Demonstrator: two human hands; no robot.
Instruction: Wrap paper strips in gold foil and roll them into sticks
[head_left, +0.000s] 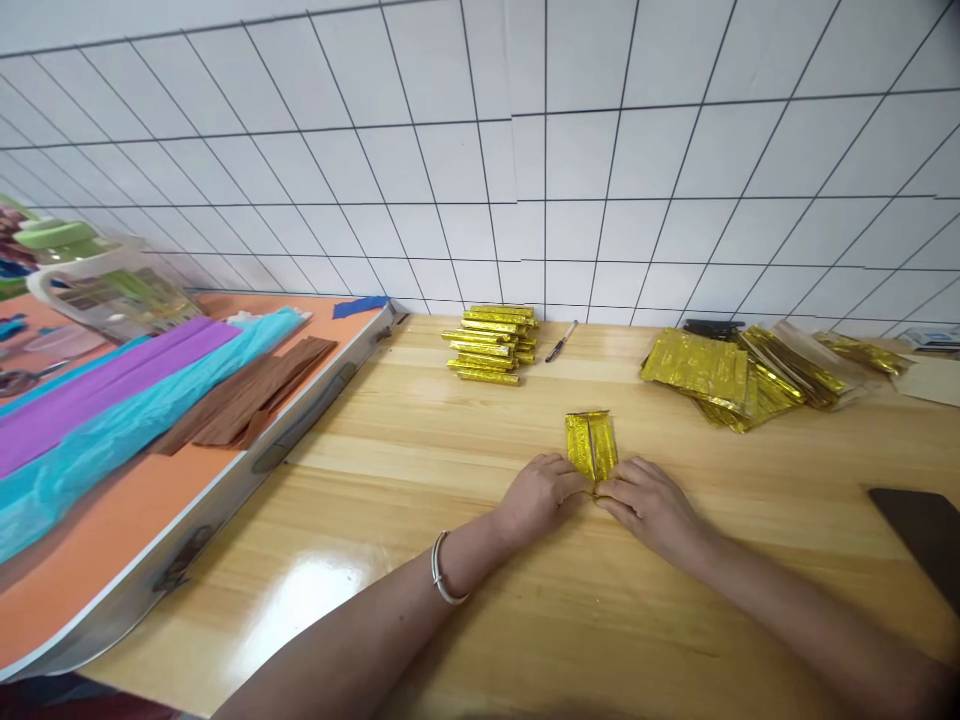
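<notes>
A gold foil packet (602,443) lies on the wooden table in front of me, its two long sides meeting at a seam down the middle. My left hand (541,497) pinches its near left corner, and my right hand (651,502) pinches the near right corner. Both sets of fingertips almost meet at the near edge, which they partly hide. Beyond, a stack of narrow gold foil strips (493,345) stands near the wall. Flat gold foil packets (697,370) are piled at the right.
A pen (561,342) lies beside the stack. At the left, an orange board (172,500) carries purple, turquoise and brown crepe paper (251,395) and a plastic basket (112,300). A dark flat object (921,535) lies at the right edge. The tiled wall bounds the table's back.
</notes>
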